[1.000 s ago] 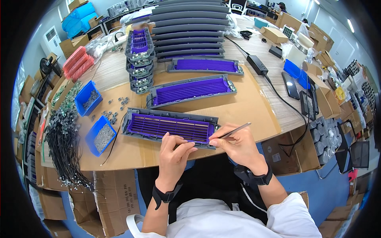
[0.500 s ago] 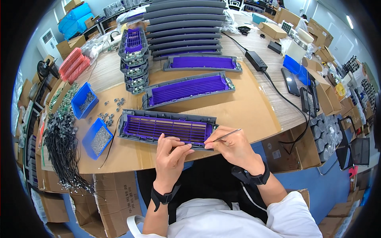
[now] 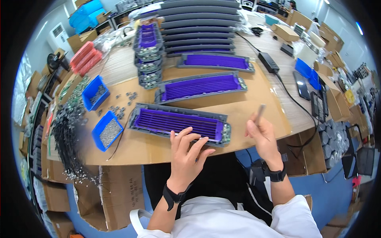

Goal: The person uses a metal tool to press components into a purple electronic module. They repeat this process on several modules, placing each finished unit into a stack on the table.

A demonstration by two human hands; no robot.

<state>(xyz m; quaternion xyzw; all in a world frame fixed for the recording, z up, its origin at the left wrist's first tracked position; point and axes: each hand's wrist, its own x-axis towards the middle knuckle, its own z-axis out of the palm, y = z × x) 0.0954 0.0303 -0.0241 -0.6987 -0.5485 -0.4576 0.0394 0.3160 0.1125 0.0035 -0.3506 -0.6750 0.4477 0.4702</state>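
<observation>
A long grey housing with a slatted purple panel [image 3: 170, 119] lies nearest me on the cardboard-covered table, a small circuit board [image 3: 226, 133] at its right end. My left hand [image 3: 188, 152] rests on the housing's near edge, fingers spread and fingertips touching the purple panel. To the right, apart from the housing, my right hand [image 3: 261, 135] is raised with a slim metal tool [image 3: 260, 112] pinched between its fingers. Motion blur hides the tool's exact kind. Beyond lie two similar housings, a middle one [image 3: 202, 88] and a farther one [image 3: 216, 62].
Stacked housings [image 3: 198, 29] rise at the back. On the left are a blue bin of small metal parts [image 3: 108, 134], a blue bin of grey pieces [image 3: 95, 93], loose grey pieces [image 3: 116, 111] and bundled black cables [image 3: 67, 139]. A power adapter [image 3: 268, 62] and phone [image 3: 301, 85] lie right.
My right hand has lifted off the housing and moved right with the metal tool, uncovering the circuit board. My left hand's fingers have spread out on the near edge. The whole view has shifted slightly.
</observation>
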